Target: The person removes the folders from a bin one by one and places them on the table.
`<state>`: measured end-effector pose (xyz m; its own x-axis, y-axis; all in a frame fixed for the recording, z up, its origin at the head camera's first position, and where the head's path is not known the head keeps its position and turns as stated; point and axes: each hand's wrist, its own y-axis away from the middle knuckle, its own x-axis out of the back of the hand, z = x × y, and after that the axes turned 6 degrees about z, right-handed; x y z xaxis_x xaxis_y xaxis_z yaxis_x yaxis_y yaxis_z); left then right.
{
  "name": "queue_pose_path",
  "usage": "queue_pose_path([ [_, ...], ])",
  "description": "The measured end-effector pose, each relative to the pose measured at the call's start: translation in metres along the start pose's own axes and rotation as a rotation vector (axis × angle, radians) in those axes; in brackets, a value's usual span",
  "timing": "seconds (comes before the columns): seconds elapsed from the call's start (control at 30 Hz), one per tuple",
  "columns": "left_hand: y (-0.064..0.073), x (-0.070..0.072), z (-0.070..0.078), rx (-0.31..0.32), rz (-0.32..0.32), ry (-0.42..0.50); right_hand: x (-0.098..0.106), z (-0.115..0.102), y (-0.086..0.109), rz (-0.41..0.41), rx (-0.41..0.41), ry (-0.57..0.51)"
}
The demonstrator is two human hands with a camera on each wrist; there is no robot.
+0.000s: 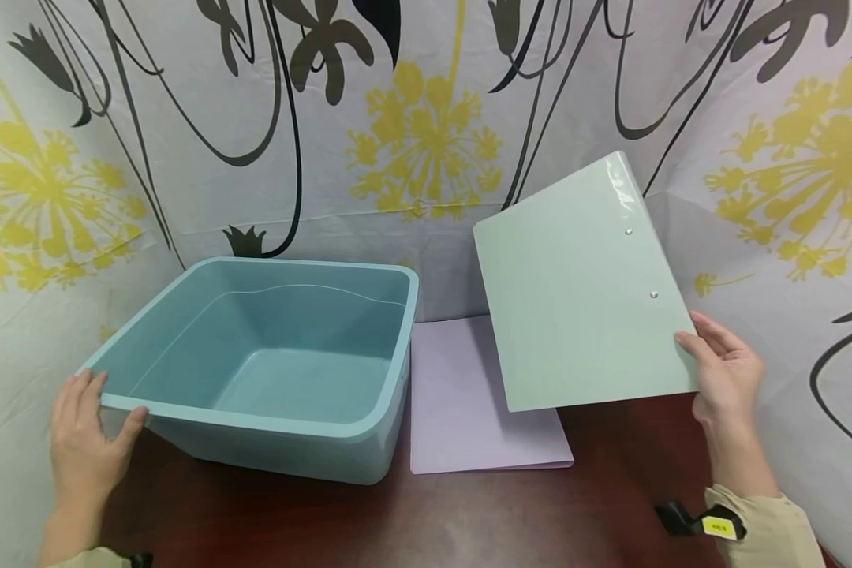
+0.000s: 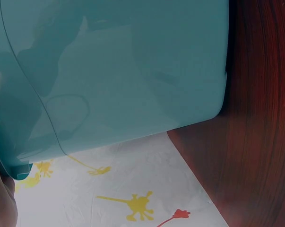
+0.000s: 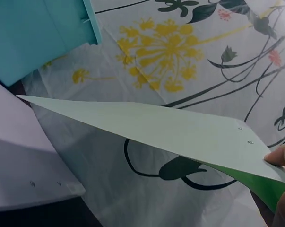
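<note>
A pale green folder [image 1: 582, 300] with two small metal rivets is tilted up above the table, pinched at its lower right corner by my right hand [image 1: 727, 375]. In the right wrist view the folder [image 3: 180, 127] appears nearly edge-on, its darker green underside showing near the thumb. My left hand [image 1: 88, 438] grips the rim of a blue-green plastic basin [image 1: 255, 422] at its front left corner, thumb on the near side. Nothing shows inside the basin. A lilac folder [image 1: 461, 394] lies flat on the table, partly hidden behind the green one.
The dark reddish wooden table [image 1: 468, 521] extends along the front. A white cloth [image 1: 440, 244] printed with yellow and grey flowers hangs behind and at both sides. The basin stands close against the lilac folder's left edge.
</note>
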<state>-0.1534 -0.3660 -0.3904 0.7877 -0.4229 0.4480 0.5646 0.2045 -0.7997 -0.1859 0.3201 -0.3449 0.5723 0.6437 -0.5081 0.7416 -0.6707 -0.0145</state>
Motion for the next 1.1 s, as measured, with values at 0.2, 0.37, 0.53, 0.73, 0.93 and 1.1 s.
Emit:
queue_pose_path([
  [0.2, 0.0, 0.0, -0.001, -0.011, 0.004, 0.004, 0.018, 0.0, -0.006, -0.043, -0.014, 0.01],
  [0.37, 0.0, 0.0, 0.0, -0.013, 0.0, 0.002, 0.034, 0.003, -0.009, -0.069, -0.032, 0.082],
  [0.53, 0.0, 0.0, 0.0, -0.012, 0.002, 0.005, 0.047, 0.005, -0.012, -0.068, -0.065, 0.192],
  [0.73, -0.001, 0.0, -0.001, -0.018, 0.007, 0.0, 0.073, 0.022, -0.035, -0.065, -0.1, 0.282],
  [0.93, -0.001, 0.0, -0.001, -0.017, 0.003, -0.004, 0.095, 0.04, -0.052, -0.015, -0.133, 0.396],
  [1.1, -0.001, 0.0, 0.0, -0.016, 0.004, -0.002, 0.097, 0.044, -0.051, -0.008, -0.183, 0.509],
])
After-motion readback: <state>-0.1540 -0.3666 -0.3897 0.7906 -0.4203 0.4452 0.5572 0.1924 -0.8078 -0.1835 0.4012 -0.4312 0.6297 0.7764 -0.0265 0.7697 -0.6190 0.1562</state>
